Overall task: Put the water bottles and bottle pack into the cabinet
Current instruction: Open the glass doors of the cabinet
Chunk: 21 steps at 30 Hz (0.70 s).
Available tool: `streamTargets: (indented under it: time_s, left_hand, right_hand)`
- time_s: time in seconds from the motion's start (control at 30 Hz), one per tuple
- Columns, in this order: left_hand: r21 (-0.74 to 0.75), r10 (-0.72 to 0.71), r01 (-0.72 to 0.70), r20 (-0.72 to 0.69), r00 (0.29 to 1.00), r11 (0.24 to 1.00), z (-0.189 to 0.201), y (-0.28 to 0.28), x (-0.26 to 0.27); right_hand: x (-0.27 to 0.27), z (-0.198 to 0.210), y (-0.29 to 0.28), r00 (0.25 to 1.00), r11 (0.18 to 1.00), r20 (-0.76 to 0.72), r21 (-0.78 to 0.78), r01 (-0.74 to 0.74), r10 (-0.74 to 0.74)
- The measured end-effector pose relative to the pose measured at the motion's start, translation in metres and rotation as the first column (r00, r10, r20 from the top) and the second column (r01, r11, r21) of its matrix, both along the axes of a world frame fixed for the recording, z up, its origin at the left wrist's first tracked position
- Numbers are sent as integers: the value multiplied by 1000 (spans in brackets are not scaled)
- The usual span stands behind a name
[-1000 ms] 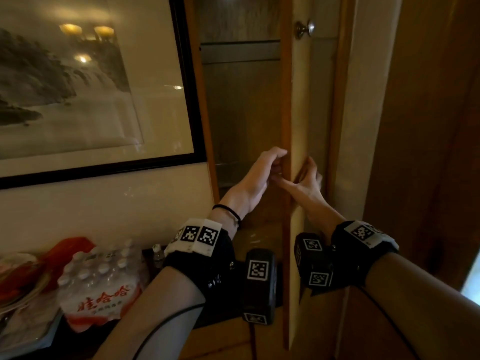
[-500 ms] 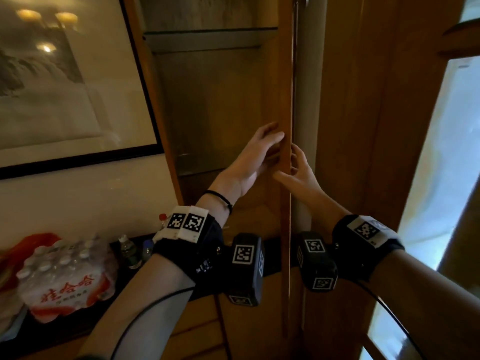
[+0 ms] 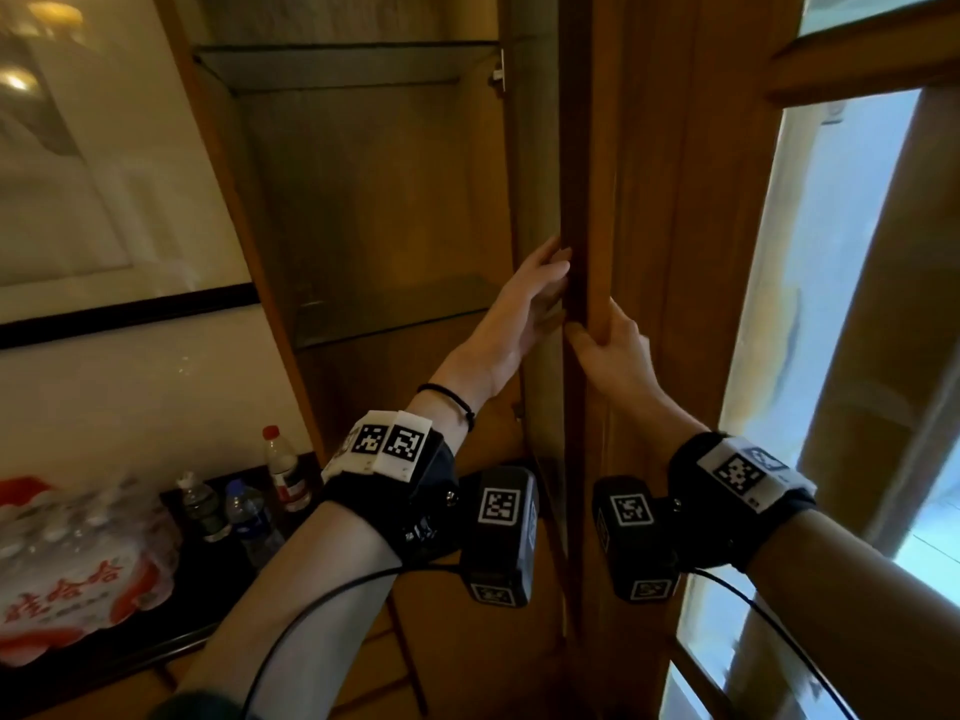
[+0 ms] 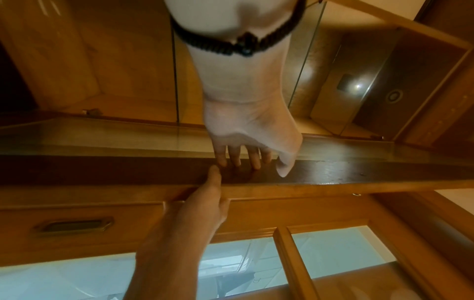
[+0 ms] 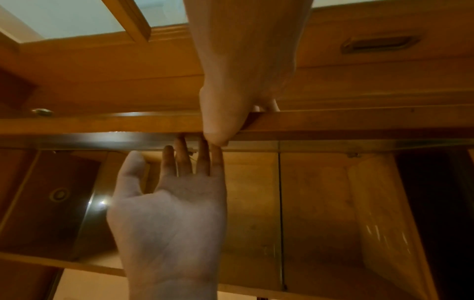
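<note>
The wooden cabinet [image 3: 363, 189] stands open with glass shelves [image 3: 395, 309] inside. Its door [image 3: 576, 174] shows edge-on in the middle of the head view. My left hand [image 3: 550, 283] lies flat with straight fingers [image 4: 241, 160] against the door's inner side. My right hand [image 3: 602, 335] grips the door's edge, thumb [image 5: 218, 130] in front and fingers behind. A shrink-wrapped bottle pack [image 3: 78, 569] with red lettering sits on the dark counter [image 3: 208, 584] at lower left. Beside it stand three single bottles: red-capped [image 3: 283, 470], dark [image 3: 202, 506] and blue-labelled [image 3: 249, 517].
A framed picture [image 3: 104, 200] hangs on the wall left of the cabinet. Wooden window frames with frosted glass [image 3: 831, 304] fill the right side, close behind the open door. A recessed drawer pull [image 4: 74, 224] sits in the wood below.
The door has swung further open to the right, and both hands have followed its edge. My view has turned right, bringing the single bottles into sight.
</note>
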<state>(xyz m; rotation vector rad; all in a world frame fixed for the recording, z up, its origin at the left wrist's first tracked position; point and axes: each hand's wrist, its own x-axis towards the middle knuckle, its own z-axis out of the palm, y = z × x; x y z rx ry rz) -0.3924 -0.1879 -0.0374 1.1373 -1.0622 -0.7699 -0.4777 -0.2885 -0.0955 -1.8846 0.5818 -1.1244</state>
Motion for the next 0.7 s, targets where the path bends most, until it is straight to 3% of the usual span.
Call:
streamTargets:
  time_s: [0.2,0.43,0.6,0.7]
  left_hand:
    - [90,-72,66,67,995,994,-6,-11,-3]
    - [159,-61,52,57,996,986,-21,-16,2]
    - [216,-40,24,69,997,976,-34,-6,9]
    - [247,18,-39,84,996,968,-43,5,16]
  right_hand:
    - [-40,13,-36,979,982,-99,40,185,-180]
    - [-60,18,-55,965,974,-138,18,227,-223]
    - [-57,12,-48,951,955,-84,-12,296,-296]
    - [-43,-1,-38,906,902,-30,81,424,-423]
